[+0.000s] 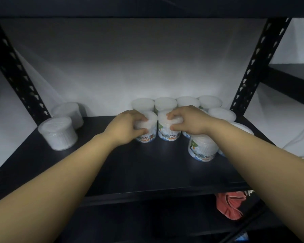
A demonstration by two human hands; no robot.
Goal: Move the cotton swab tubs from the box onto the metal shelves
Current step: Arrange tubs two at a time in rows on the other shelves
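Both hands are mid-placement on the shelf: the left hand grips one tub from above, the right hand its neighbour, just before the back row, so next probably comes letting go.

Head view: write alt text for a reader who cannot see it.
Each hand grips a cotton swab tub on a dark metal shelf: left hand on one tub, right hand on the next tub. More tubs stand behind and right; two tubs sit apart at left.
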